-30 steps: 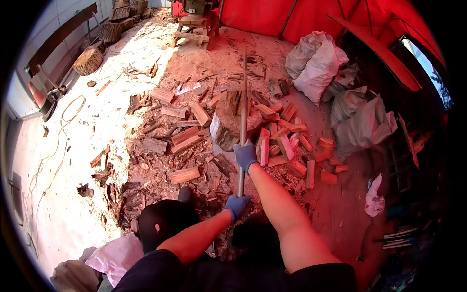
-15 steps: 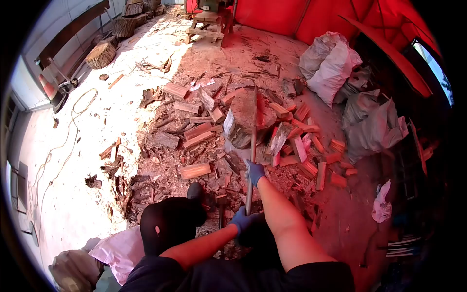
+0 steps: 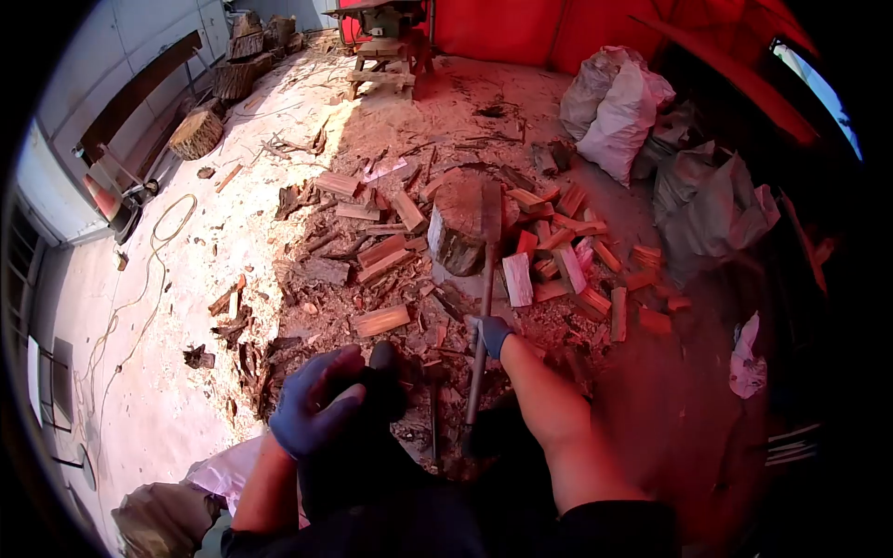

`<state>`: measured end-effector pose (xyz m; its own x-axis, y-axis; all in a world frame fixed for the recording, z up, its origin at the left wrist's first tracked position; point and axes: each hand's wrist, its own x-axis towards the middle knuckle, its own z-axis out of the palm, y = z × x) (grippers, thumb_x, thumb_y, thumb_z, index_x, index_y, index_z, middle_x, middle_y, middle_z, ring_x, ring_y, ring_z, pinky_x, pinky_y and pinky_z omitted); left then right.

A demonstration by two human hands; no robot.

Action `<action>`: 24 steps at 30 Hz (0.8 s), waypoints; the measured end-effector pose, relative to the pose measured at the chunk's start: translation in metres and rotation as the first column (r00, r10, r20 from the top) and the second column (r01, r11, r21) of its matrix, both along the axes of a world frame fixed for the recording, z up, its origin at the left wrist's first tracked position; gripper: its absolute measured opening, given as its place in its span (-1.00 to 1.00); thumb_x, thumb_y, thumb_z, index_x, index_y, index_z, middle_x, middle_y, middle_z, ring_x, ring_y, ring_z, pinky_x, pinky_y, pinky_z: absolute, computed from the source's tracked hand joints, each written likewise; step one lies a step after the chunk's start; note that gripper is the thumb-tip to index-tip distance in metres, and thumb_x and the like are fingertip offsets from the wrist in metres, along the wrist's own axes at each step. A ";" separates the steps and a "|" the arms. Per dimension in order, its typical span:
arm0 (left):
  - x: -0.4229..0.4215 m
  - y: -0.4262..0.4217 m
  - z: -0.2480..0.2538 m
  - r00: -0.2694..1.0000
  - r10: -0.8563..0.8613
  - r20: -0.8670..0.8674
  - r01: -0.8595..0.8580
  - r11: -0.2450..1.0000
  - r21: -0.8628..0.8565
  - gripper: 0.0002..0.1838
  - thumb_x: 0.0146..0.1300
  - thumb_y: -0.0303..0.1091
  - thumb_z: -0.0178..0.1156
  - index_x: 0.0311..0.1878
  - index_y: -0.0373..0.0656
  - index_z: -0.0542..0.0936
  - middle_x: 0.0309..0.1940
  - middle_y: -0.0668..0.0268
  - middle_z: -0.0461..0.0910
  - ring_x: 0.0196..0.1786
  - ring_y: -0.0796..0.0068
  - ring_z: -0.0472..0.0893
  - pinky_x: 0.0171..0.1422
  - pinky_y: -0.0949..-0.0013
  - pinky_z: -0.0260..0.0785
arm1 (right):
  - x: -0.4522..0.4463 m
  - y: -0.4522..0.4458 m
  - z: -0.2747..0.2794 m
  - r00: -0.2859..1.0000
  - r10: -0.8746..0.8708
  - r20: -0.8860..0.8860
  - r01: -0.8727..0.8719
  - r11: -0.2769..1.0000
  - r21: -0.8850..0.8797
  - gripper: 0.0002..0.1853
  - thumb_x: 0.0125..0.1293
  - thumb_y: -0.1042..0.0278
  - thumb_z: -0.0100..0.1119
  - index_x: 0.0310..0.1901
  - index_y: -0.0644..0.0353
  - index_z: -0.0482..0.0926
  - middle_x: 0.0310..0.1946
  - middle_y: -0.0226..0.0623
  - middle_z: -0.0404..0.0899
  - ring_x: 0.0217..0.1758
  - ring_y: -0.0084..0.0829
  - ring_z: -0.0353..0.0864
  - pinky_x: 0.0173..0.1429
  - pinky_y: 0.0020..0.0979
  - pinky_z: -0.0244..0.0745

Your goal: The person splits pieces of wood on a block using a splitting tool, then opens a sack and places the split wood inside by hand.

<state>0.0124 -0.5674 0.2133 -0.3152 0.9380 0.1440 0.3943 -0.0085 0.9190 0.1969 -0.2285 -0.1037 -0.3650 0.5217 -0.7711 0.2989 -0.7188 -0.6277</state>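
Observation:
My right hand (image 3: 490, 337), in a blue glove, is closed around the handle of a long-handled axe (image 3: 481, 372). The axe's narrow dark head is at the chopping block (image 3: 458, 244), an upright round of log. My left hand (image 3: 321, 402), also gloved in blue, is off the handle, above my bent knee, its fingers apart and holding nothing. Split firewood (image 3: 381, 322) lies around the block, with more pieces (image 3: 567, 256) heaped along its right side. Between my legs there is a thin dark-handled tool (image 3: 435, 418), whose kind I cannot make out.
Bark and wood chips litter the floor. Filled sacks (image 3: 625, 126) stand at the right, and others (image 3: 163, 516) lie behind my left side. A cord (image 3: 153, 242) trails across the left floor. Log rounds (image 3: 197, 133) and a machine on a wooden stand (image 3: 381, 70) are farther back.
My left hand has let go of the axe handle and moved left over my knee. My right hand keeps its hold. A piece of wood beside the block has shifted.

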 end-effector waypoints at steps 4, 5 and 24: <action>-0.041 -0.089 -0.026 0.837 0.532 0.129 -0.542 0.839 0.050 -0.57 0.39 -0.45 0.22 0.29 -0.32 0.48 0.03 0.24 0.64 0.07 0.46 0.61 0.22 0.39 0.44 | 0.030 0.009 0.071 0.935 -0.093 -0.343 0.050 0.990 -0.133 -0.80 0.48 0.16 0.14 -0.22 0.08 0.48 -0.62 -0.46 0.35 -0.63 -0.43 0.39 -0.52 -0.30 0.43; -0.048 -0.113 -0.033 0.801 0.574 0.171 -0.587 0.809 0.039 -0.58 0.40 -0.46 0.20 0.29 -0.32 0.48 0.02 0.25 0.63 0.06 0.48 0.61 0.21 0.40 0.44 | 0.038 0.005 0.096 0.944 -0.118 -0.307 0.095 0.992 -0.088 -0.79 0.48 0.14 0.13 -0.18 0.10 0.47 -0.61 -0.46 0.35 -0.63 -0.44 0.37 -0.51 -0.31 0.42; 0.148 -0.018 0.008 0.927 -0.354 0.125 0.375 0.899 -0.228 -0.52 0.36 -0.32 0.32 0.27 -0.30 0.51 0.02 0.26 0.67 0.10 0.42 0.64 0.23 0.33 0.48 | 0.056 -0.103 0.062 0.932 -0.157 -0.327 0.173 0.985 0.020 -0.73 0.30 0.19 0.35 -0.25 0.22 0.56 -0.53 -0.26 0.55 -0.58 -0.24 0.58 -0.49 -0.15 0.57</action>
